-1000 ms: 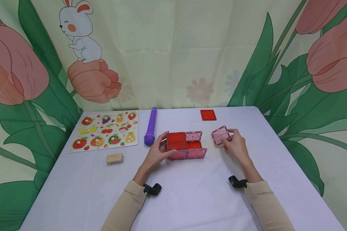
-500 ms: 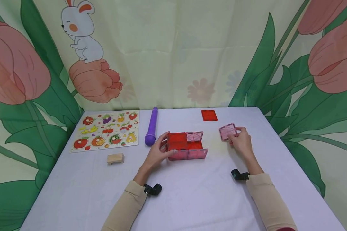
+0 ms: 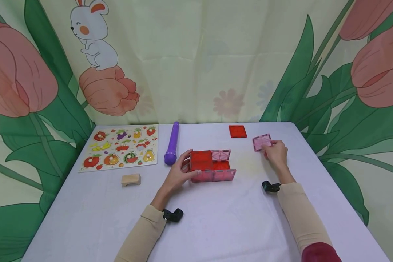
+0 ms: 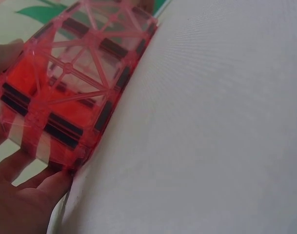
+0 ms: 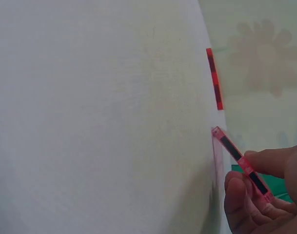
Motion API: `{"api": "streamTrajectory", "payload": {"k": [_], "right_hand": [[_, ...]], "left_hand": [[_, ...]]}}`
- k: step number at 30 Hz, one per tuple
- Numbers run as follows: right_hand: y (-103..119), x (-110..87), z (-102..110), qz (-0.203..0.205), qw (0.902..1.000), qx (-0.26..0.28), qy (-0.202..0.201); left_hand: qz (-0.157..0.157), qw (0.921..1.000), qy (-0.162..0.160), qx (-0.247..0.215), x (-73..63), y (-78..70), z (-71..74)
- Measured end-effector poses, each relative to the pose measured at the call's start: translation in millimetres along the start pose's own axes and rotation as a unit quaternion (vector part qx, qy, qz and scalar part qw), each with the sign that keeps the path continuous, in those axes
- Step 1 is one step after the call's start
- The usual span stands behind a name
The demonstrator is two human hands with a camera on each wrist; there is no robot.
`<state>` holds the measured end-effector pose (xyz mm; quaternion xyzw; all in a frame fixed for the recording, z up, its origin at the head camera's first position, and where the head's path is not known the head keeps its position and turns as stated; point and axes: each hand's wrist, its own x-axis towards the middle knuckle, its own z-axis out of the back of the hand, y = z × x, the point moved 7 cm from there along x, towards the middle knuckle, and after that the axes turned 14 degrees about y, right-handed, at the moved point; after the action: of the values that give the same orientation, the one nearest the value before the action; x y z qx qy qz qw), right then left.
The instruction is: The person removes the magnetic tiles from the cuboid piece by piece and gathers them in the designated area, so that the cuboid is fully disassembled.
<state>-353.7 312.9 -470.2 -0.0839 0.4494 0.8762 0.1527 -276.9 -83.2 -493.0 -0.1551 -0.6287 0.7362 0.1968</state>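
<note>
On the table, a box built of magnetic tiles [image 3: 224, 175] has pink clear sides. A red tile covers the left part of its top, and the right part is uncovered. My left hand [image 3: 177, 172] grips the box at its left end, thumb on the near side and fingers at the far side. In the left wrist view, the pink side [image 4: 68, 68] shows its struts and dark magnets. Off to the right of the box, my right hand [image 3: 277, 155] pinches a pink clear magnetic tile [image 3: 258, 142]. The right wrist view shows this tile [image 5: 231, 148] edge-on between thumb and fingers.
A flat red tile [image 3: 237, 131] lies near the back edge of the white-covered table [image 3: 216, 225]. A purple toy microphone [image 3: 172, 143], a fruit puzzle board [image 3: 98, 149] and a wooden block with a cut-out underside [image 3: 131, 179] are at the left. A printed curtain [image 3: 196, 72] hangs behind.
My right hand has carried the pink tile away from the box, rightward and toward the back, turning it a little. The left hand and the box stay where they were.
</note>
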Motion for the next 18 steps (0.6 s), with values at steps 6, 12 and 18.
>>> {"api": "streamTrajectory", "payload": {"k": [6, 12, 18], "right_hand": [[1, 15.9, 3, -0.005, 0.9998, -0.009, -0.02], [0, 33.1, 3, -0.014, 0.9994, -0.008, -0.029], [4, 45.8, 3, -0.011, 0.999, -0.015, -0.041]], "left_hand": [[0.003, 1.0, 0.001, 0.005, 0.2, 1.3, 0.5], [0.009, 1.0, -0.001, 0.004, 1.4, 3.7, 1.6], [0.012, 0.9999, 0.0, 0.002, 2.0, 5.1, 2.4]]}}
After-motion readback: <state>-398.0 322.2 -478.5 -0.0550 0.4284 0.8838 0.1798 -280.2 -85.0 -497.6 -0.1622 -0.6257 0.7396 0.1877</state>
